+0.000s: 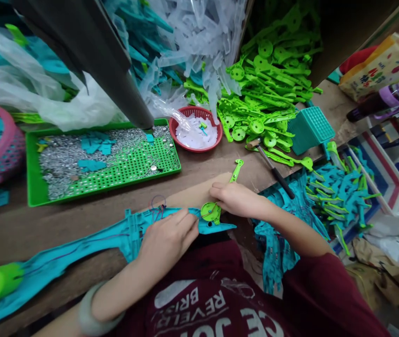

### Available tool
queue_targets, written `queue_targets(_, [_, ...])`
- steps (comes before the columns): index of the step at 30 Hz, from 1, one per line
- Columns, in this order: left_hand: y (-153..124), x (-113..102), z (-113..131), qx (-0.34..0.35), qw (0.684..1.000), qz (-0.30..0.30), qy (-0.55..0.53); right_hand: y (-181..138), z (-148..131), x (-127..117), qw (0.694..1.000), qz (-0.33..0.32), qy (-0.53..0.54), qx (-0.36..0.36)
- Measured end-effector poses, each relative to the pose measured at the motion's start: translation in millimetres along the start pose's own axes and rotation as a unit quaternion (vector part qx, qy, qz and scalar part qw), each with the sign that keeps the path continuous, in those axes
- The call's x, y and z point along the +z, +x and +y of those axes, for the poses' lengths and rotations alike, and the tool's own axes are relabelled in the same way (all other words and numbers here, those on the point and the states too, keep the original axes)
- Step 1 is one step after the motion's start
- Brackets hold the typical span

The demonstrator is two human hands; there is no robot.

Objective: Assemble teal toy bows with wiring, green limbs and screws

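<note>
A long turquoise plastic shell lies across the near side of the bench, thin wires running along it. My left hand is closed over its right part, fingers curled onto the edge. Over the shell's right end sits the round disc of a lime-green plastic lever; a green arm with a small looped end shows beyond my right hand. That hand is closed, thumb and fingers pinched together around the lever's middle, which they hide. Loose thin wires stand up just beyond my left hand.
A green tray holds small metal parts and turquoise pieces. Beside it is a red basket of white pieces. A hammer lies near piled green levers. A dark grey post slants over the tray. Turquoise shells are heaped right.
</note>
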State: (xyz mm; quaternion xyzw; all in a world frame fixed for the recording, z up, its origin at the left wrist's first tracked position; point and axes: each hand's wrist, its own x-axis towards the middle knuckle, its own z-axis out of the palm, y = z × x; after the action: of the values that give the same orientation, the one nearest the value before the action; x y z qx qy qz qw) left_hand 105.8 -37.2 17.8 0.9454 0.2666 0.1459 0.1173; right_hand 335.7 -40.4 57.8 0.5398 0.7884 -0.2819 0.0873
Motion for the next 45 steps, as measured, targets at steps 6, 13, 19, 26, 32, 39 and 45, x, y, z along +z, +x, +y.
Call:
queue_targets(6, [29, -10, -6, -0.128, 0.965, -0.227, -0.031, -9, 4, 15, 0.996, 0.052, -0.055, -0.047])
queue_targets(13, [37, -16, -8, -0.157, 0.952, -0.262, -0.039, -24, -4, 28, 0.984, 0.126, -0.065, -0.103])
queue_targets(19, [31, -10, -17, -0.138, 0.962, -0.212, -0.101, -10, -21, 36, 0.982, 0.146, -0.080, -0.089])
queue_targets(26, [27, -10, -24, -0.142, 0.957, -0.144, -0.208, -3, -20, 41, 0.984, 0.157, -0.033, -0.082])
queue_targets(32, [31, -10, -20, -0.109, 0.971, -0.173, -0.127, -8, -25, 41, 0.985, 0.148, -0.022, -0.089])
queue_targets(39, [34, -14, -34, -0.150, 0.940, -0.166, -0.259, -23, -29, 49, 0.986, 0.159, 0.008, -0.057])
queue_targets(45, [33, -15, -48, -0.138, 0.939, -0.160, -0.272, -31, -37, 54, 0.980, 0.176, -0.075, -0.047])
